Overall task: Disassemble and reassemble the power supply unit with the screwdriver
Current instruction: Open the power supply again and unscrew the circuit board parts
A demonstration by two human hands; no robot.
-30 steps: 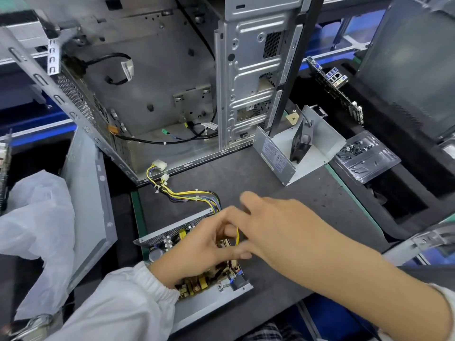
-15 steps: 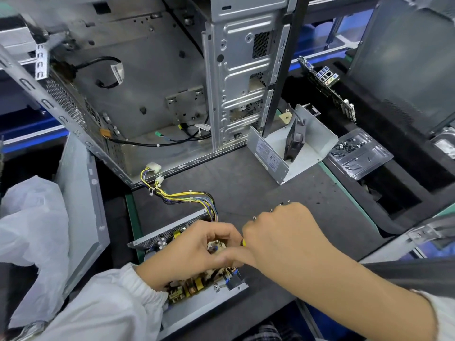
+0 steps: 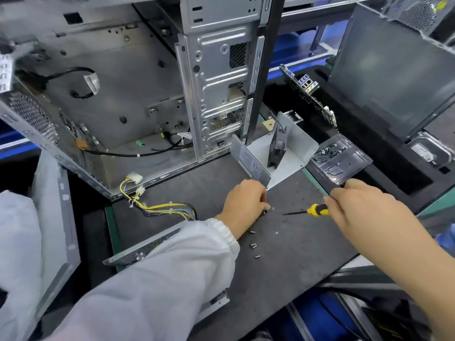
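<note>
The opened power supply base [image 3: 145, 248] lies at the mat's near left, mostly hidden under my left sleeve, its yellow and black cable bundle [image 3: 157, 206] trailing toward the case. Its grey cover with the black fan [image 3: 278, 147] stands apart at the mat's far side. My right hand [image 3: 362, 205] grips the yellow and black screwdriver [image 3: 312, 210], tip pointing left just above the mat. My left hand [image 3: 243, 200] reaches down to the mat, fingertips curled at a small screw [image 3: 272, 208]; whether it pinches one is hidden. Several loose screws [image 3: 253, 246] lie near my left wrist.
An open metal computer case [image 3: 138, 99] stands behind the dark mat [image 3: 290, 262]. A clear plastic tray of screws [image 3: 341, 159] sits at the right, a motherboard [image 3: 307, 93] behind it. A side panel [image 3: 57, 217] and white plastic bag [image 3: 17, 242] lie left.
Both hands have left the power supply board and moved right and away over the mat. The screwdriver now shows in my right hand, and my left hand has gone to the loose screws.
</note>
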